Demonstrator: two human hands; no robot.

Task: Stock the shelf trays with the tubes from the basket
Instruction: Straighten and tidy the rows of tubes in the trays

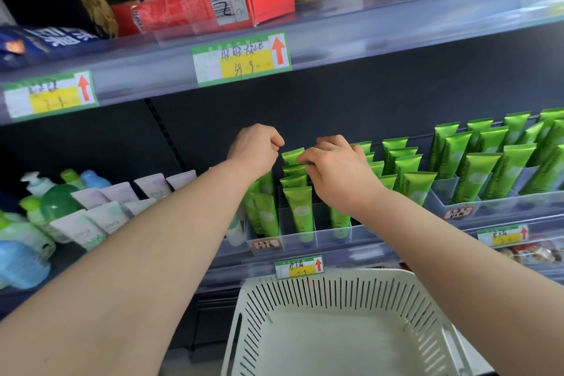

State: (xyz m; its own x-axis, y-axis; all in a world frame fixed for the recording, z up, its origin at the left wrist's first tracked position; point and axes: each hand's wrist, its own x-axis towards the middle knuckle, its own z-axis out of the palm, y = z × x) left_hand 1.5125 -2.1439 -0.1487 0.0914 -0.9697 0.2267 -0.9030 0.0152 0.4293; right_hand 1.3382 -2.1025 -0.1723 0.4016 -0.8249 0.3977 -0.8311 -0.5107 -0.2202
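Above the clear tray (326, 239), right hand (338, 168) pinching the top of a green tube (292, 155); left hand (256, 146) curled alongside, hold unclear.

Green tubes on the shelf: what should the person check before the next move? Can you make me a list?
1. No tubes left in the basket, as far as visible: ok.
2. Rear green tube stands upright in the clear tray: ok.
3. Right hand pinches that tube's top edge: ok.
4. Left hand, fingers curled beside it, holds something: cannot tell.
5. Room left behind that row: cannot tell.
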